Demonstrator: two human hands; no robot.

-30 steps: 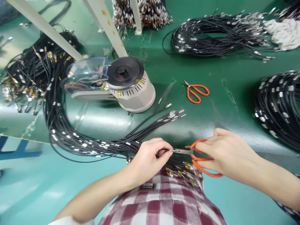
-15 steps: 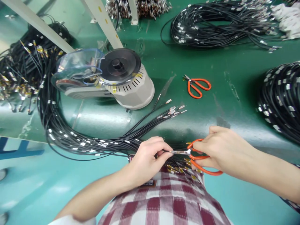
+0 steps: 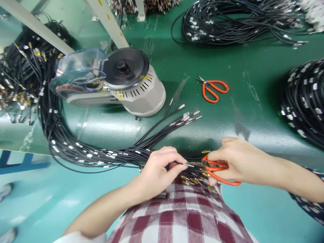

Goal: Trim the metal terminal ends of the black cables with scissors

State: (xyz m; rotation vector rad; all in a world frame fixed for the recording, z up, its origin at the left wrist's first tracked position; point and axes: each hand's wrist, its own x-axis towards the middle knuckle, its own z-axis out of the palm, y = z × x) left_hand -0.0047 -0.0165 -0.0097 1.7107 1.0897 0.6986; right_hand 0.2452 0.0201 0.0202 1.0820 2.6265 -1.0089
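Observation:
My left hand [image 3: 163, 170] is closed, pinching the end of a black cable between thumb and forefinger. A short pale tip [image 3: 190, 165] pokes out past those fingertips. My right hand [image 3: 233, 162] grips orange-handled scissors [image 3: 224, 182], its fingers through and around the loops. The blades point left at the cable end, close to my left fingertips; whether they touch it I cannot tell. Beneath both hands lie more cable ends with yellow tape [image 3: 193, 180]. The long bundle of black cables [image 3: 101, 157] with white labels runs left from my left hand.
A round grey tape dispenser [image 3: 145, 98] stands on the green table [image 3: 177, 67]. A second pair of orange scissors [image 3: 215, 89] lies beyond my right hand. Coiled black cables [image 3: 227, 25] are at the back, another coil [image 3: 306, 101] at the right. Metal posts [image 3: 108, 20] rise at the left.
The scissor handles have drawn closer together in my right hand, and the blades have turned slightly. My left hand keeps its pinch. The view has shifted slightly.

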